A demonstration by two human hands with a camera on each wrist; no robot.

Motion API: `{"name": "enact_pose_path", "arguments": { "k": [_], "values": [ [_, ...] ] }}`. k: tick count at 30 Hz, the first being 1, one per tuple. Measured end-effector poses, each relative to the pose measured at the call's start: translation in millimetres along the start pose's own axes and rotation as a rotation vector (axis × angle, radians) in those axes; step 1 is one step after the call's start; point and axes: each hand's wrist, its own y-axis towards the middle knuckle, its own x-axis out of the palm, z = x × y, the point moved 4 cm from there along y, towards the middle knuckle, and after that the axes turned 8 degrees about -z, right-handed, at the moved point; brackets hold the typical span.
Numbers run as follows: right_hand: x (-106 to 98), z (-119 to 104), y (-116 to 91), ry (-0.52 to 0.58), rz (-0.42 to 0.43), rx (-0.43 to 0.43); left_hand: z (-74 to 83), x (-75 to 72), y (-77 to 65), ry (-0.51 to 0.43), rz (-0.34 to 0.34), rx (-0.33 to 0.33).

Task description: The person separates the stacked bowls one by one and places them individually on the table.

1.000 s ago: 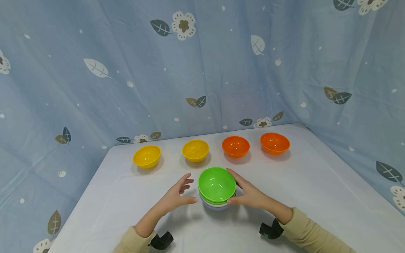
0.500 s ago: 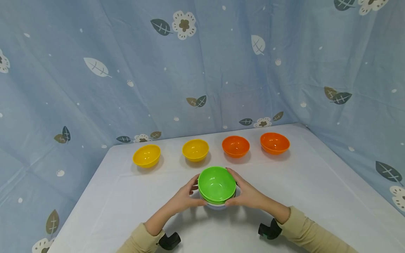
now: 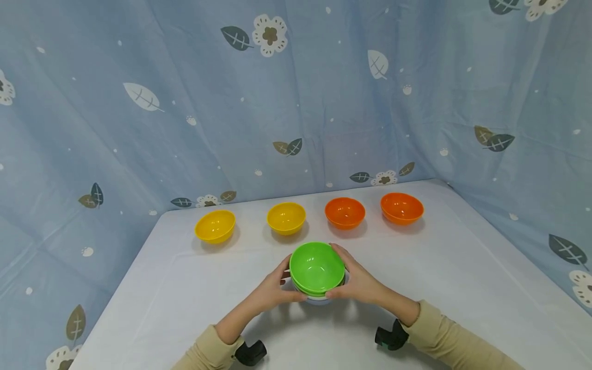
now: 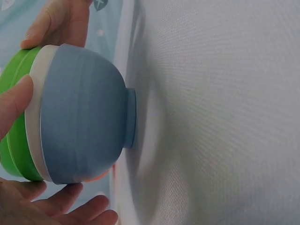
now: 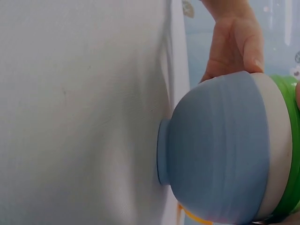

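A stack of nested bowls stands near the middle of the table, between both hands. Its top is a bright green bowl (image 3: 316, 267), with a second green rim just beneath. Below those come a white bowl (image 4: 33, 112) and, lowest, a blue bowl (image 5: 218, 150) whose foot is right at the cloth. My left hand (image 3: 274, 290) grips the stack's left side, thumb in front across the green and white rims, fingers spread along the far side. From the right, my right hand (image 3: 363, 282) holds it with the thumb in front and a finger behind the green rim.
Behind the stack is a row of separate bowls: a yellow bowl (image 3: 215, 227) at left, another yellow bowl (image 3: 286, 219), an orange bowl (image 3: 345, 214) and a further orange bowl (image 3: 402, 208) at right. A blue patterned curtain (image 3: 208, 103) hangs behind the white-covered table (image 3: 162, 308).
My left hand, apart from the stack a second ago, has moved right and now grips its left side. My right hand stays on the right side. The row of bowls stands unchanged.
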Motion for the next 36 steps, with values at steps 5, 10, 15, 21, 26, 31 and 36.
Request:
{"name": "enact_pose_path", "arguments": {
  "k": [5, 10, 15, 21, 26, 31, 36],
  "values": [
    [-0.8, -1.3, 0.5, -0.026, 0.014, 0.012, -0.1, 0.3, 0.2, 0.003, -0.001, 0.0],
    [-2.0, -3.3, -0.6, -0.052, 0.028, 0.021, -1.8, 1.4, 0.9, 0.001, -0.001, 0.011],
    [-4.9, -6.3, -1.8, -0.049, 0.04, 0.033, -16.9, 3.0, 5.5, 0.019, 0.002, 0.017],
    [-12.2, -10.5, -1.5, -0.038, 0.056, 0.031, -28.3, 3.6, 9.9, 0.041, 0.003, 0.007],
    [-20.2, -14.4, -0.7, -0.013, 0.059, -0.01, -26.7, 3.0, 10.2, 0.052, -0.002, -0.012],
    [-29.9, -16.7, -1.7, -0.01, 0.066, -0.013, -23.1, 2.1, 9.6, 0.055, -0.004, 0.001],
    [-39.8, -17.6, -4.3, -0.007, 0.079, 0.011, -7.1, 1.1, 4.1, 0.02, -0.01, 0.004]
  ]
}}
